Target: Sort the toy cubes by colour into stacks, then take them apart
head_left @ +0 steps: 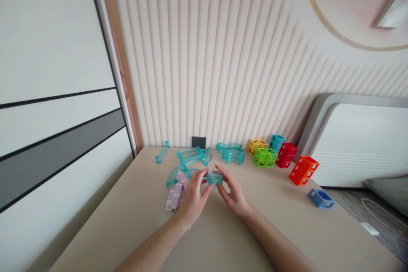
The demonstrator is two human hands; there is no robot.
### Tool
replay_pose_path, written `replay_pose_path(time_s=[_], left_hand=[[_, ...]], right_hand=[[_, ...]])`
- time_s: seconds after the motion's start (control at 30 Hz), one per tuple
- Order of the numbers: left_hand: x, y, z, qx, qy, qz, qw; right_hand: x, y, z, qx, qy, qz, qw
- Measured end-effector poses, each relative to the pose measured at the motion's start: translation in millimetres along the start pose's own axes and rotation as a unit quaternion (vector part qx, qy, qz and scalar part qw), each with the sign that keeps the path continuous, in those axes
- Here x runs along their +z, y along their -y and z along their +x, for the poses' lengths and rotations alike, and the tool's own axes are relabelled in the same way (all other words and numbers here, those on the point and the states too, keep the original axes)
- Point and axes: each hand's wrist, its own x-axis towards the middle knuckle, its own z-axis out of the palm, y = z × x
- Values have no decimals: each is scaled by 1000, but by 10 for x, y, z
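The left hand (194,193) and right hand (233,193) had their fingers closed on a teal piece (215,177) around the table (216,238) middle, seemingly unfinished, while far pieces (163,153) and right-side blocks (304,171) seemed untouched.

Bare left hand (195,195), bare right hand (235,195), slender fingers (227,173), bare forearms (270,237) – tapering to the wrists (182,216)
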Motion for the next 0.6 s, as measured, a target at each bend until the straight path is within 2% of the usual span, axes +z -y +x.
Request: replay_pose_path(time_s=[0.17, 0.37, 0.6], left_hand=[[-28, -75, 19, -27, -6, -48, 998], [-61, -172, 17, -90, 17, -64, 994], [-57, -160, 35, -114, 5, -92, 989]], right_hand=[[-1, -37, 12, -8, -13, -11, 1000], [9, -102, -4, 4, -36, -27, 999], [-27, -39, 12, 11, -36, -72, 997]])
